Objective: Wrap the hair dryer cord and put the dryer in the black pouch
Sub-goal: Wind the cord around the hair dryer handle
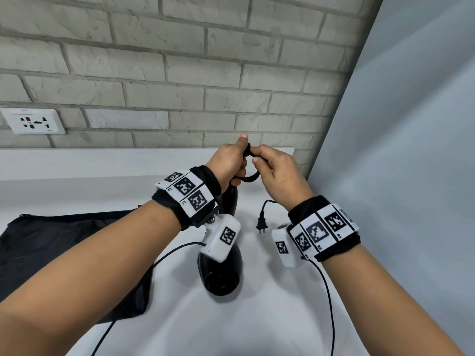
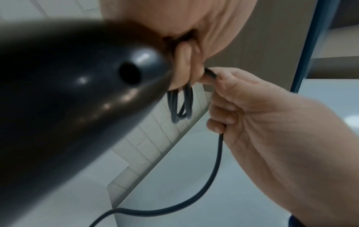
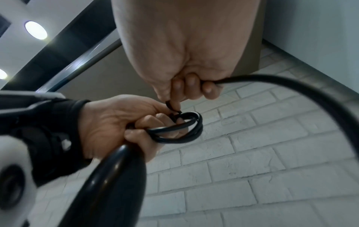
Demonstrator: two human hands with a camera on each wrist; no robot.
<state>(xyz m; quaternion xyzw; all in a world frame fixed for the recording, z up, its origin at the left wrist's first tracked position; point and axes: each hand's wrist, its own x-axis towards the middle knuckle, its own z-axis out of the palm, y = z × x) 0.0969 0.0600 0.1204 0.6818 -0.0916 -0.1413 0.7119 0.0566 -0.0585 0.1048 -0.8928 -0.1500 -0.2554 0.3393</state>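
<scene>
My left hand (image 1: 231,160) is raised above the white counter and grips the end of the black hair dryer's (image 1: 221,273) handle together with a few coiled loops of its cord (image 1: 248,179). The dryer hangs down from that hand, barrel toward me. My right hand (image 1: 272,165) pinches the cord right beside the loops, and the plug (image 1: 262,222) dangles below it. The right wrist view shows the loops (image 3: 180,129) bunched in the left hand's fingers (image 3: 136,122). In the left wrist view the handle (image 2: 68,99) fills the left side. The black pouch (image 1: 64,240) lies flat at the left.
A white wall socket (image 1: 33,121) sits on the grey brick wall at the left. A pale panel (image 1: 411,150) closes off the right side. Thin black camera cables (image 1: 329,291) trail from both wrists toward me over the white counter (image 1: 270,317).
</scene>
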